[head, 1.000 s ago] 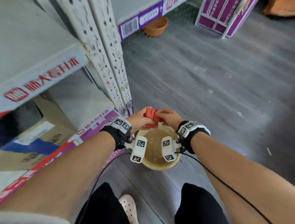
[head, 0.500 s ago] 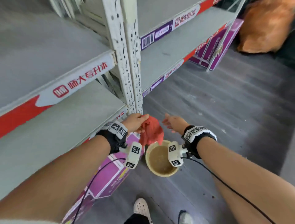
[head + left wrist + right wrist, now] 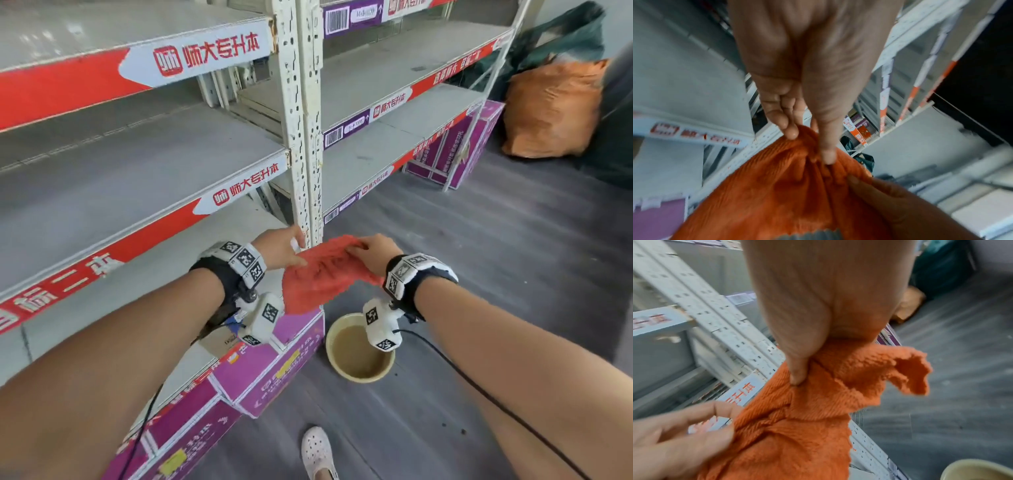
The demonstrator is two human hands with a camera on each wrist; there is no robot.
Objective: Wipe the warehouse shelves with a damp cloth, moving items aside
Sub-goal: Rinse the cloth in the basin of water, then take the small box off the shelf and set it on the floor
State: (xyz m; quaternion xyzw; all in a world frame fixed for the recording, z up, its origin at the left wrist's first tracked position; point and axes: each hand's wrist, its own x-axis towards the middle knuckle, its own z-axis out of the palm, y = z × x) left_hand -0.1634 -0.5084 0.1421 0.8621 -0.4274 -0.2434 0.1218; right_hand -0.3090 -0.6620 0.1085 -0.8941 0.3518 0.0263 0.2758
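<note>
1. Holding the orange-red cloth [image 3: 322,274] between them, both hands now grip it in mid-air in front of the white shelf upright [image 3: 301,137]; half a second ago only the left hand had it and the right hand was open beside it.
2. The left hand [image 3: 279,247] pinches one edge of the cloth between thumb and fingers [image 3: 790,129], as the left wrist view shows.
3. The right hand [image 3: 371,251] has closed on the opposite edge, thumb pressed into the fabric in the right wrist view.
4. The cloth, bunched and hanging from one hand before, is now spread wider between the two hands, its lower part drooping above the purple box [image 3: 274,370].
5. The yellow basin [image 3: 359,375] of murky water sits on the grey floor [image 3: 479,274], below the right wrist and just beside the purple box.
6. The view has lifted since then: more of the grey shelves [image 3: 137,164] with red and white edge labels shows, and an orange sack [image 3: 551,109] lies far right.
</note>
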